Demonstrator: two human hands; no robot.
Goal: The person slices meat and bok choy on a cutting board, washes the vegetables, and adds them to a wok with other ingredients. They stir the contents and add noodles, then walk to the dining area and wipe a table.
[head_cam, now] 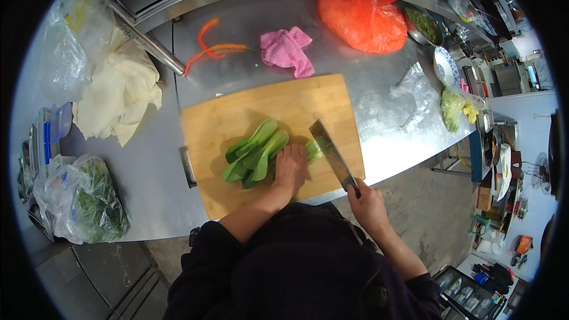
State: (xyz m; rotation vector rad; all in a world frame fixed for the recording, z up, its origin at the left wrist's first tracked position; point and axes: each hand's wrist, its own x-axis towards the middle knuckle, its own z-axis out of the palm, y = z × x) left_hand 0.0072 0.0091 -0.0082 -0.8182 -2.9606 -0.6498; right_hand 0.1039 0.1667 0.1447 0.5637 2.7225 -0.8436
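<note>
On a wooden cutting board (pixel 249 98) lie several heads of bok choy (pixel 253 153), their leaves pointing left. My left hand (pixel 292 166) rests on the board at their right side, fingers bent over a piece of bok choy that it mostly hides. My right hand (pixel 368 204) grips the handle of a cleaver (pixel 333 155), whose blade slants over the right part of the board. Between my left fingers and the blade shows a light green bok choy piece (pixel 314 150), partly hidden by the blade.
Behind the board are orange-red chili peppers (pixel 209 49), a pink cloth (pixel 286 49) and a red plastic bag (pixel 362 20). A bagged bunch of greens (pixel 100 200) and a cream cloth (pixel 118 89) lie left. At right are a clear plastic bag (pixel 418 93) and a patterned bowl (pixel 446 67).
</note>
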